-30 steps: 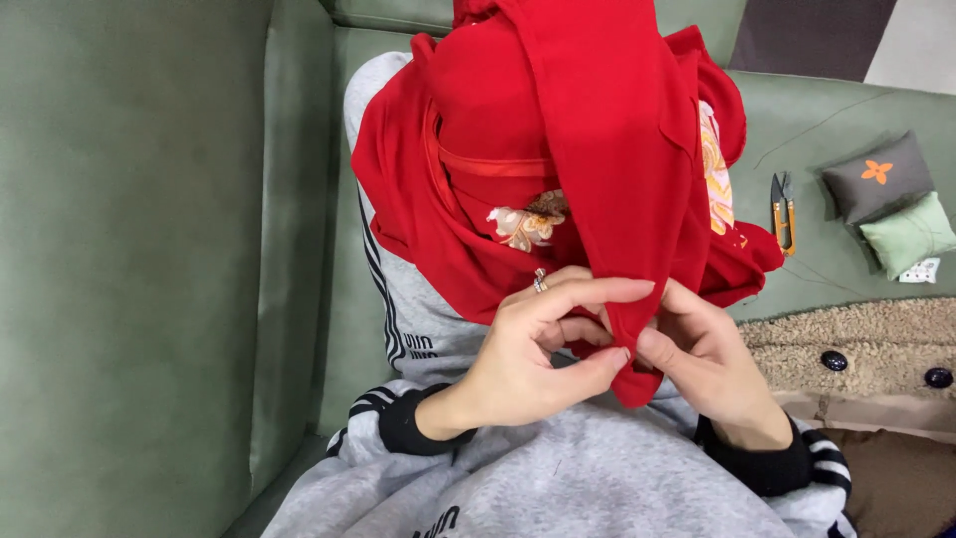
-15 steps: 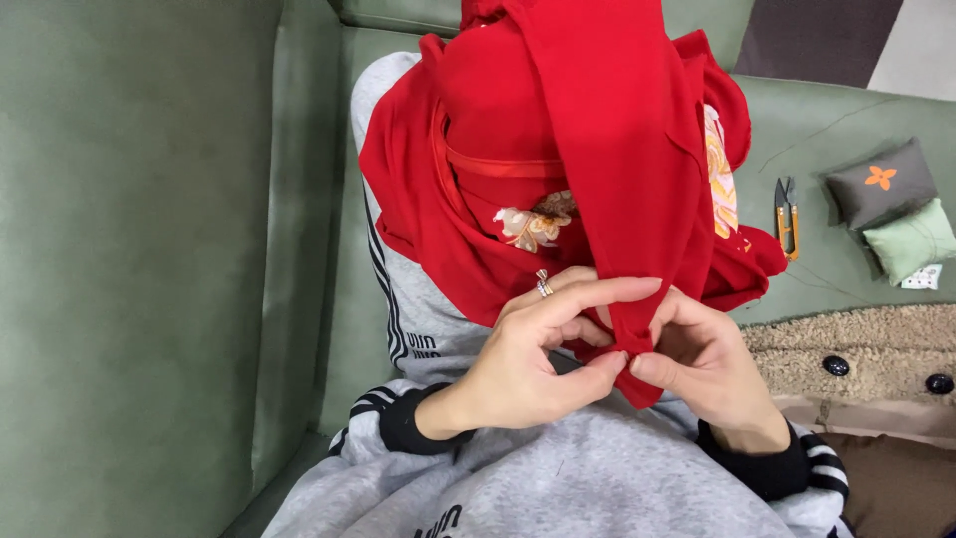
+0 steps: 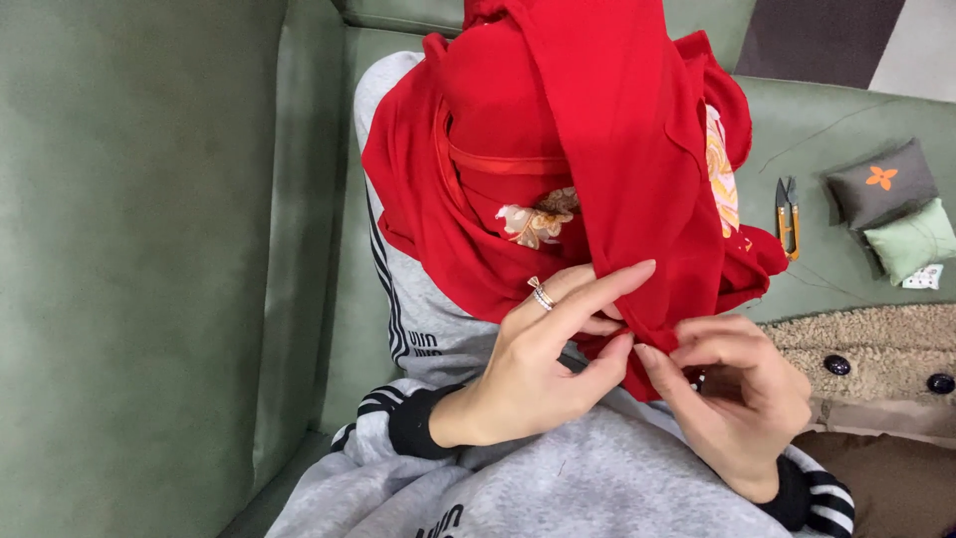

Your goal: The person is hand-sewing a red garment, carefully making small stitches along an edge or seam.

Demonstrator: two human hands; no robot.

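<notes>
A red garment with an embroidered floral patch lies bunched over my lap on grey sweatpants. A long red strip of it hangs down the middle. My left hand, wearing a ring, pinches the lower end of that strip between thumb and fingers. My right hand meets it from the right, fingertips closed on the same red edge. Whether a needle is held is too small to tell.
I sit on a green sofa. On its seat to the right lie small thread snips, a dark grey pincushion and a pale green one. A beige fleecy garment with dark buttons lies at the right.
Both hands have stayed on the red edge, with the fingers shifting slightly; the left index finger now stretches further along the fabric. The view has dropped a little.
</notes>
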